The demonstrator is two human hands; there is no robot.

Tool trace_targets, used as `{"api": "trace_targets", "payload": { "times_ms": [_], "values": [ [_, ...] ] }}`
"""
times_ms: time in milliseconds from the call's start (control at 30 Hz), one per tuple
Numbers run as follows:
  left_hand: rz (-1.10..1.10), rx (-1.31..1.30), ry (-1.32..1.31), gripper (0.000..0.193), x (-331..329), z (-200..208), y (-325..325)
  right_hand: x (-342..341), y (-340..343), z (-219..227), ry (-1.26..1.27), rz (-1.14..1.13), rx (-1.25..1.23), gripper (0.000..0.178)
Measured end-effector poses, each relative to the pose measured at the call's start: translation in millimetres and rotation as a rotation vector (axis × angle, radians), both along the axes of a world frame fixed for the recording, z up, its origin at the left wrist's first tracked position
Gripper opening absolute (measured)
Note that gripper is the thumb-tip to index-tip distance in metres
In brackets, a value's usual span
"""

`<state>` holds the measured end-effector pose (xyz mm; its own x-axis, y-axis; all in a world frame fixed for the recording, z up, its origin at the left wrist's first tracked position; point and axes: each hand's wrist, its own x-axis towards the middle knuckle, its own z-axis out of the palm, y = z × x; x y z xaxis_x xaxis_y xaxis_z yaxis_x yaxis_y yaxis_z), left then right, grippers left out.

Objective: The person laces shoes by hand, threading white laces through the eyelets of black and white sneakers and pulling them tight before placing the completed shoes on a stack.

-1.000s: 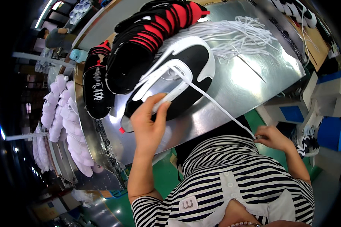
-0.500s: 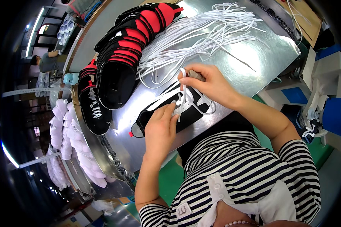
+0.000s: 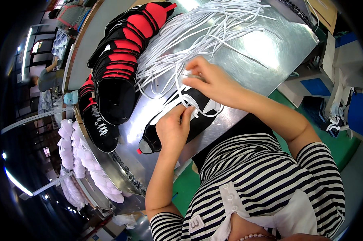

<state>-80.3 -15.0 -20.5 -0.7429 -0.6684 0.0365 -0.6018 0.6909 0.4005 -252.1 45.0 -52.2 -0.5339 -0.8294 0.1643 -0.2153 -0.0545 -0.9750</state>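
Note:
A black shoe upper (image 3: 201, 123) with white eyelet strips lies on the metal table, its grey-lined heel and red tab toward the left. My left hand (image 3: 172, 130) rests over its lacing area, thumb and forefinger pinched on a white shoelace (image 3: 218, 112) that loops across the upper. Just beyond the upper, my right hand (image 3: 213, 84) is closed around a slim hook tool, mostly hidden by the fingers; a thin metal tip shows at the fingertips. A strand of lace runs up beside that tip from the upper.
Nested black-and-red shoe uppers (image 3: 123, 56) are stacked at the far left, beside a laced black upper (image 3: 97, 128). A large spread of loose white laces (image 3: 201, 34) covers the back of the metal table (image 3: 245, 96). Grey machinery with blue panels (image 3: 316, 90) stands at right.
My right hand has shifted left and away from the upper, its forefinger lifting. The lace it had pinched now hangs beside it. My left hand stays pinched at the lacing.

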Motion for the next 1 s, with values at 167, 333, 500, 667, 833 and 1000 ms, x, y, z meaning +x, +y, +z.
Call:
{"api": "trace_targets", "payload": {
  "times_ms": [167, 333, 500, 667, 833, 1000],
  "values": [
    [-0.053, -0.122, 0.077, 0.03, 2.3, -13.3, -4.2, 6.7, 57.3, 4.4, -0.185, 0.408, 0.292, 0.02],
    [-0.072, -0.126, 0.106, 0.031, 0.4, -11.0, -4.1, 14.1, 62.7, -4.1, 0.035, 0.352, 0.265, 0.017],
    [-0.091, -0.157, 0.108, 0.03, 1.2, -11.3, -5.8, 15.7, 55.6, -3.7, 0.134, 0.362, 0.315, 0.017],
    [-0.032, 0.192, 0.063, 0.016, 7.5, -5.2, -10.3, 21.3, 49.4, -11.3, 0.212, 0.347, 0.359, 0.017],
    [-0.024, 0.432, 0.101, 0.019, 13.2, -4.0, -6.5, 36.2, 50.4, -23.9, 0.195, 0.246, 0.248, 0.021],
    [-0.106, 0.227, 0.201, 0.016, 13.9, -9.8, 6.1, 50.9, 37.3, -24.9, 0.201, 0.229, 0.225, 0.025]
  ]
}}
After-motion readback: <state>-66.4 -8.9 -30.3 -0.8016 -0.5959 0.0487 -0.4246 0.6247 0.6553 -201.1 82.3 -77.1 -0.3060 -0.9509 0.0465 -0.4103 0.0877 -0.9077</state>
